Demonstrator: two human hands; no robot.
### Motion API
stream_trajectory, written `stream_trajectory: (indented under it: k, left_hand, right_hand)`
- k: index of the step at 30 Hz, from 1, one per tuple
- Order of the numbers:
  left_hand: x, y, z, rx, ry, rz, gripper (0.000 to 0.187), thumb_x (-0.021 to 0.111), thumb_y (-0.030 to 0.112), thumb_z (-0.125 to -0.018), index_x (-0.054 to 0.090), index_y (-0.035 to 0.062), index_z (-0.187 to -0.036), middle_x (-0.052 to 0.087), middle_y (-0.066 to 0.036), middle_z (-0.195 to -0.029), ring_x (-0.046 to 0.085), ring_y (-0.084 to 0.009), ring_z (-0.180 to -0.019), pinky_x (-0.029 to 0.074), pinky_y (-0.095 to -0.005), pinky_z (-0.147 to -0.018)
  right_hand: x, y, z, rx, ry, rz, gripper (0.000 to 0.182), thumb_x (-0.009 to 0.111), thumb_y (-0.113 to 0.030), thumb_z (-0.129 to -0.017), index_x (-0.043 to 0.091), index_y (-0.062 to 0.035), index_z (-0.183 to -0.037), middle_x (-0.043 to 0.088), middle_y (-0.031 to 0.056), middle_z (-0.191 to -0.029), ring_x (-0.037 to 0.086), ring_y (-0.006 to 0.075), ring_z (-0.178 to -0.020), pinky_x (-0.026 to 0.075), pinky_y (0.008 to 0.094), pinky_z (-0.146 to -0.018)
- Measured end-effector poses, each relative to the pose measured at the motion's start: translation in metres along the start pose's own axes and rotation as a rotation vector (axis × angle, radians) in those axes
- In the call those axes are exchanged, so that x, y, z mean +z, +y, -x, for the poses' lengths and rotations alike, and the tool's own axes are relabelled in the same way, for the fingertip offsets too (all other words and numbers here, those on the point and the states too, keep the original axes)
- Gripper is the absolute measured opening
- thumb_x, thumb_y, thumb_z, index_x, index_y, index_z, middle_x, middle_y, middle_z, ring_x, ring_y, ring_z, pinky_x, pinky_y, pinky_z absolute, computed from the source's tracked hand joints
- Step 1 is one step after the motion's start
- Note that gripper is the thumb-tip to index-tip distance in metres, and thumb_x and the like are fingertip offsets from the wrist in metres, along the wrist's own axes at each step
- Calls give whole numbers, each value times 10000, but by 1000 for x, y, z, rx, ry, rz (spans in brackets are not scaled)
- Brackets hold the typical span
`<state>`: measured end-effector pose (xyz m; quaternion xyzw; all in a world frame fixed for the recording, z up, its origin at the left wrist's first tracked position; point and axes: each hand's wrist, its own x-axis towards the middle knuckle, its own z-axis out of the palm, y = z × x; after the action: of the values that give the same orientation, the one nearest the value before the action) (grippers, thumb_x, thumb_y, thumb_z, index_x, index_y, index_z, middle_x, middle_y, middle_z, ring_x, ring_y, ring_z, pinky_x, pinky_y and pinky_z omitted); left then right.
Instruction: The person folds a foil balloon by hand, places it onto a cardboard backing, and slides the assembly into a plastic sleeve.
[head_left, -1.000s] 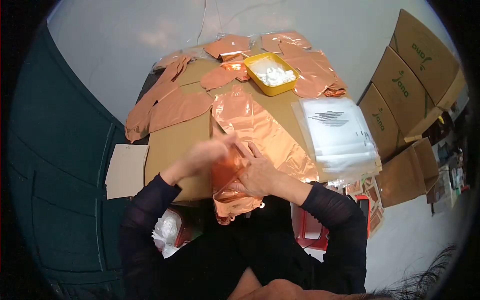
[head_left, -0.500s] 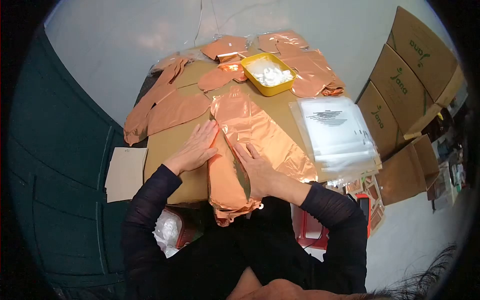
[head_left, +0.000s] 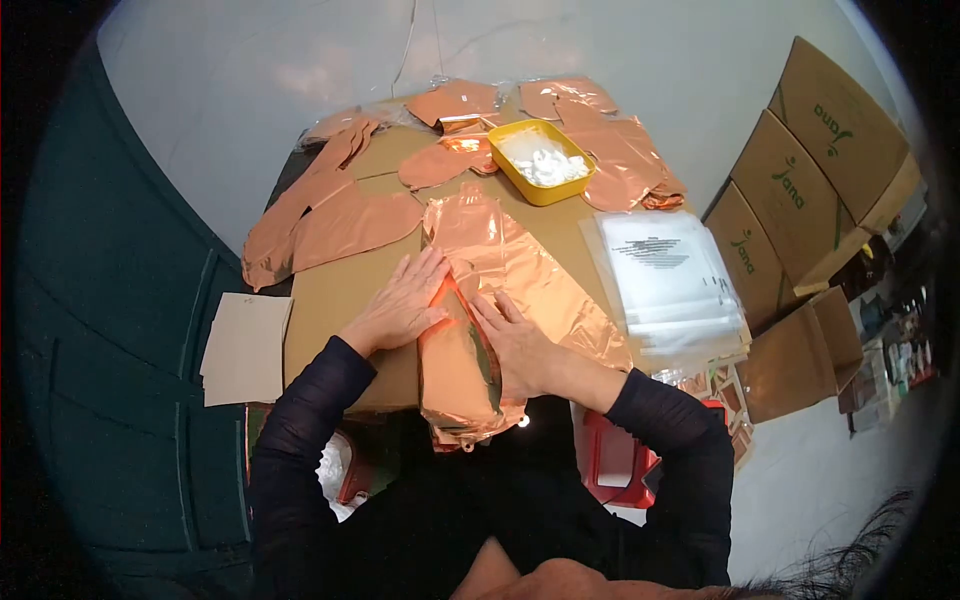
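Note:
A large copper-coloured foil piece point(head_left: 560, 290) lies on the brown cardboard surface point(head_left: 350, 320), one side folded over near the front edge. My left hand point(head_left: 405, 300) rests flat on the left side of the fold, fingers stretched out. On the right of the fold, my right hand point(head_left: 515, 345) presses down with its fingers apart. A dark, shiny strip of foil shows between the hands. The folded end hangs at the front edge of the surface.
More foil pieces point(head_left: 360, 220) lie at the left and back. A yellow tray point(head_left: 545, 192) with white material stands behind. Clear plastic bags point(head_left: 675, 270) lie at the right. Cardboard boxes point(head_left: 810, 190) are stacked far right. A beige sheet point(head_left: 245, 345) is at the left edge.
My left hand has moved slightly to the right along with the folded foil edge, narrowing the gap at the top of the fold. The camera view has shifted slightly.

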<state>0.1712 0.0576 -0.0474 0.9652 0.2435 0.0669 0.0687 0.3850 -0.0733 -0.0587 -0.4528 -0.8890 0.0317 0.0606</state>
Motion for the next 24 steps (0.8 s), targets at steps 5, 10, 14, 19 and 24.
stream_trajectory:
  k: [5,10,14,19,24]
  left_hand:
    - [0,0,2,11,22,12,789,397,531,-945,232,-17,-1488,200,-219,-1557,111,-331,-1471,93,-480,-1183]
    - [-2,3,3,0,29,38,829,376,590,-938,229,-10,-1490,202,-210,-1558,119,-327,-1470,109,-485,-1181]
    - [2,-1,4,21,51,29,822,379,588,-940,223,1,-1495,198,-203,-1561,116,-325,-1471,111,-486,-1181]
    - [4,-2,3,14,35,-9,794,403,554,-944,228,12,-1496,195,-200,-1563,112,-324,-1472,108,-487,-1183]
    - [1,1,3,9,21,4,787,417,541,-940,244,6,-1491,191,-211,-1562,110,-333,-1471,100,-489,-1182]
  right_hand:
    - [-16,-2,0,19,82,-77,819,594,-391,-784,378,164,-1347,291,328,-1458,194,433,-1417,116,518,-1172]
    - [-3,8,-11,55,58,95,722,551,-308,-814,390,152,-1346,328,308,-1433,231,437,-1394,130,532,-1162]
    - [0,15,-13,-2,47,102,698,542,-304,-815,410,139,-1339,373,292,-1402,281,428,-1370,118,541,-1165]
    - [-1,15,-13,-30,78,82,701,570,-320,-795,445,133,-1314,402,286,-1374,303,416,-1357,112,539,-1169]
    - [-6,13,-13,-39,94,46,717,581,-345,-785,457,135,-1303,406,283,-1372,300,407,-1362,112,538,-1169]
